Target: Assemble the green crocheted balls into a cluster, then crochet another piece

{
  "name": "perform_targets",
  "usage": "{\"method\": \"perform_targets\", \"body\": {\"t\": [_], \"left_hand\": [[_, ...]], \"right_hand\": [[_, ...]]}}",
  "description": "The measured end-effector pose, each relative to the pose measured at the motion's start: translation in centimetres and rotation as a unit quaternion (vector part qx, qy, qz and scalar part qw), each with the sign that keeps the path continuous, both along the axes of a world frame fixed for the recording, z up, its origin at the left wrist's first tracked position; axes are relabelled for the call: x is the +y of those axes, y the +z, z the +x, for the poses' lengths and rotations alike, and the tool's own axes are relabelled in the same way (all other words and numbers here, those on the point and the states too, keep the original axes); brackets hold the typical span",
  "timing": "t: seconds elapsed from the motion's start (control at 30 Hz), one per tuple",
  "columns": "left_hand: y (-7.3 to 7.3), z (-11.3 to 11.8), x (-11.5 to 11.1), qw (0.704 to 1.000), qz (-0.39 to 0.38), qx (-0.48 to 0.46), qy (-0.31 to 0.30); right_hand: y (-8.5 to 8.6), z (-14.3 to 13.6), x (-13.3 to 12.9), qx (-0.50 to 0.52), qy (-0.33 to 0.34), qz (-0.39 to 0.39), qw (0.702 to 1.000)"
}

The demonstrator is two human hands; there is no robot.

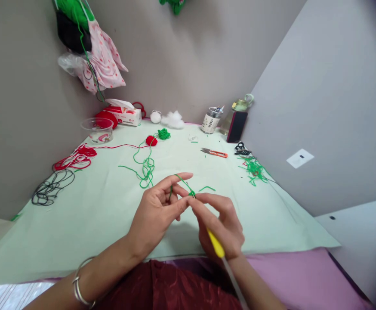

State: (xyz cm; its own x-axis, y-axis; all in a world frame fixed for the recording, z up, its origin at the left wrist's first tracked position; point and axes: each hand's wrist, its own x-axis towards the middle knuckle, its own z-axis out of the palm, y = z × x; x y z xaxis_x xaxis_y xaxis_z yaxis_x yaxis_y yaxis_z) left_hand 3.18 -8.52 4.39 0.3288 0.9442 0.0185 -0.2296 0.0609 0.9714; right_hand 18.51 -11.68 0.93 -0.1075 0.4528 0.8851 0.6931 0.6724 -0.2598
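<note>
My left hand (pixel 162 204) pinches a small piece of green crochet work (pixel 192 194) between thumb and fingers. Green yarn runs from the piece over its raised index finger and around the other fingers. In my right hand (pixel 222 219) is a crochet hook (pixel 216 243) with a yellow grip and a pale rear end pointing down toward me. The hook's tip meets the green piece, though my fingertips mostly hide it. Beyond my left hand lies a loose tangle of green yarn (pixel 147 170), and a short green yarn scrap (pixel 207 188) rests just past my right hand.
Orange-handled thread snips (pixel 214 153) lie mid-table. Behind are a red yarn ball (pixel 151 141), green yarn bundle (pixel 164 134), white stuffing (pixel 173 119), pen cup (pixel 211 120), phone (pixel 237 127) and bottle. At left are a plastic tub (pixel 99 131), tissue pack (pixel 123 113) and dark yarn (pixel 53 187); at right, green scraps (pixel 255 170).
</note>
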Motion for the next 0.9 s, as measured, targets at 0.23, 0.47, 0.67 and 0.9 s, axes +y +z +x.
{"method": "perform_targets", "body": {"t": [0.23,0.47,0.67,0.9], "left_hand": [[-0.2,-0.5,0.6,0.990,-0.096,-0.091,-0.045],[-0.8,-0.2,0.5,0.996,-0.040,-0.060,-0.059],[-0.9,0.0,0.6,0.993,-0.060,-0.062,-0.077],[-0.4,-0.6,1.0,0.973,-0.134,-0.123,-0.140]], "right_hand": [[1.1,0.0,-0.1,0.180,0.087,-0.098,0.975],[1.4,-0.2,0.8,0.317,0.163,-0.177,0.917],[1.2,-0.1,0.9,0.301,0.177,-0.185,0.919],[1.4,0.5,1.2,0.369,0.216,-0.225,0.876]]}}
